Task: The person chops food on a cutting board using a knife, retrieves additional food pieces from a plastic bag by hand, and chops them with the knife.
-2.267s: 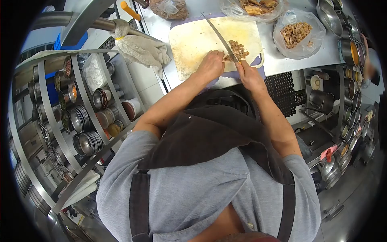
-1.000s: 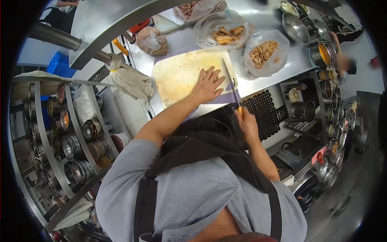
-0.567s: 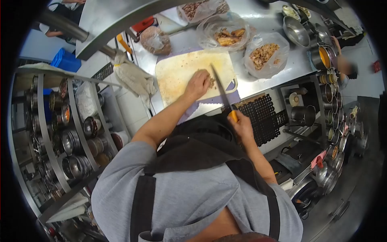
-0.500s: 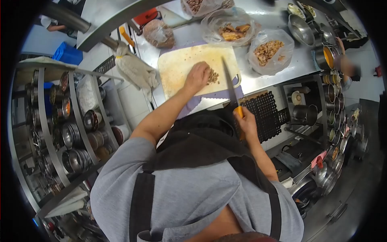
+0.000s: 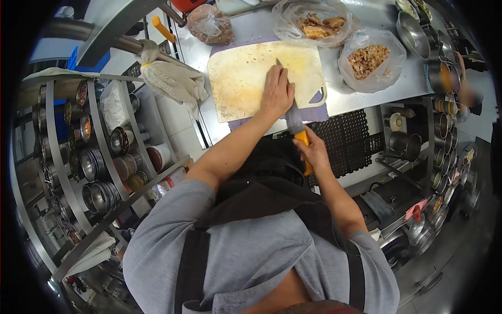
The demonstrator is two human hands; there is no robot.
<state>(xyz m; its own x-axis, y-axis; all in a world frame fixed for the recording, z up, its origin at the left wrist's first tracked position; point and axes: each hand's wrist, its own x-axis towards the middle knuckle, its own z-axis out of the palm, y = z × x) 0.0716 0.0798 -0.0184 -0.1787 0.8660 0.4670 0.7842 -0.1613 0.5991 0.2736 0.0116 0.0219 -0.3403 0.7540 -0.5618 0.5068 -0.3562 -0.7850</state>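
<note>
The long knife (image 5: pixel 295 121) lies between the two hands, its tip showing just past the left fingers and its yellow handle (image 5: pixel 301 137) out beyond the near edge of the cutting board (image 5: pixel 238 78). The right hand (image 5: pixel 314 150) is closed around that handle, in front of the dark apron (image 5: pixel 256 201). The left hand (image 5: pixel 277 95) sits over the middle of the blade, above the board, fingers stretched forward and close together; whether they pinch the steel or only lie on it, or cover anything else, cannot be told. Purple cloth (image 5: pixel 312 113) shows under the board on the metal desk (image 5: pixel 340 99). Right of the board sits a clear bag (image 5: pixel 396 56) of chopped brown pieces. A packet (image 5: pixel 168 184) at the left shelving carries coloured markings, any lettering too small to read.
</note>
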